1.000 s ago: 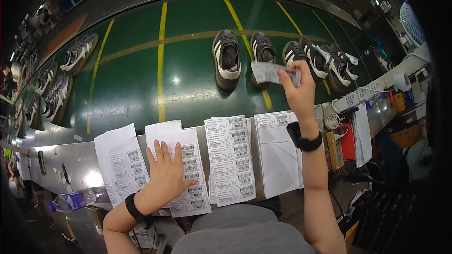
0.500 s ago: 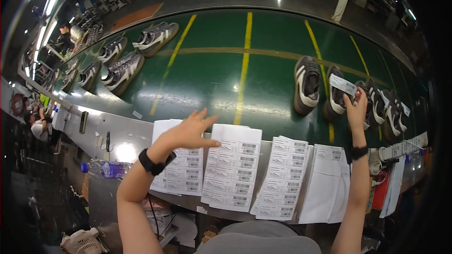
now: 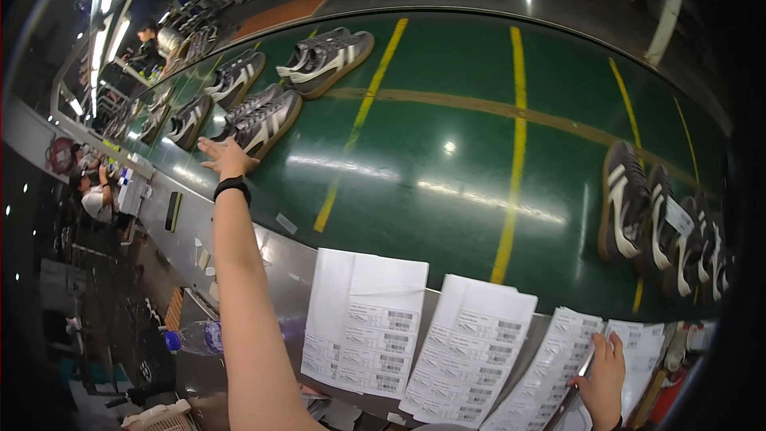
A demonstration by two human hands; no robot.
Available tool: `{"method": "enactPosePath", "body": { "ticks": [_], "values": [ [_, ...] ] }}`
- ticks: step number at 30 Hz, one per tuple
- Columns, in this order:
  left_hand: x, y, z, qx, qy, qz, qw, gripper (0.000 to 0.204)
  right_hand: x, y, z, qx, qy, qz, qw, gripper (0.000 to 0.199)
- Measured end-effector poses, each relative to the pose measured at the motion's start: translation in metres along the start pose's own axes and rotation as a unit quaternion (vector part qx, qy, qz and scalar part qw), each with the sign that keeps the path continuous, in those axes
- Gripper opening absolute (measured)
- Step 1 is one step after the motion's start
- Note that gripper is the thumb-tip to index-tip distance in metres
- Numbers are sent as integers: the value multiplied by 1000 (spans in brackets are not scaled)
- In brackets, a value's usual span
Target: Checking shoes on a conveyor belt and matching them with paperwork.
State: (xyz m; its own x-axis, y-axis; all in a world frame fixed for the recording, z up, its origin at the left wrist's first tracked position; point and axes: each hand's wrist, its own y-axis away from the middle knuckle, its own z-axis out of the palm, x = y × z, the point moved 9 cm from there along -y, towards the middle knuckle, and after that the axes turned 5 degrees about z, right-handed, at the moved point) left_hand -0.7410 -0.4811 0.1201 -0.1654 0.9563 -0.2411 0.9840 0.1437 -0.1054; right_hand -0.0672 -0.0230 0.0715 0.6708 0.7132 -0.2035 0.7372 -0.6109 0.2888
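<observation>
My left hand (image 3: 227, 158) reaches over the near side of the green belt with its fingers spread. It is at the toe end of a grey sneaker with white stripes (image 3: 267, 121); I cannot tell whether it touches the shoe. My right hand (image 3: 604, 383) is over the right-hand sheets of labels (image 3: 550, 367), thumb and fingers apart, fingertips at the edge of the paper. Two more stacks of label sheets (image 3: 369, 279) (image 3: 471, 351) lie to its left. On the right of the belt, a white label (image 3: 678, 216) rests on a dark sneaker (image 3: 661, 231) beside several others.
The green belt (image 3: 431, 168) with yellow cross lines runs past the metal bench (image 3: 275, 271). More sneakers (image 3: 331, 64) stand at its far left. A plastic bottle with a purple cap (image 3: 199, 338) lies by my left forearm. Other people (image 3: 100, 199) work at the left.
My right hand has let go of the label, left on a sneaker, and come back to the sheets. My left hand has moved left to the sneakers. The view has turned left.
</observation>
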Motion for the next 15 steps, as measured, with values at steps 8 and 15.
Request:
{"method": "enactPosePath", "body": {
  "ticks": [8,15],
  "values": [
    [4,-55,47,-47,-180,32,982,96,-2,-3,24,-103,184,76,975,77],
    [16,-46,47,-2,-167,96,981,88,5,6,21,43,60,110,991,82]
  ]
}}
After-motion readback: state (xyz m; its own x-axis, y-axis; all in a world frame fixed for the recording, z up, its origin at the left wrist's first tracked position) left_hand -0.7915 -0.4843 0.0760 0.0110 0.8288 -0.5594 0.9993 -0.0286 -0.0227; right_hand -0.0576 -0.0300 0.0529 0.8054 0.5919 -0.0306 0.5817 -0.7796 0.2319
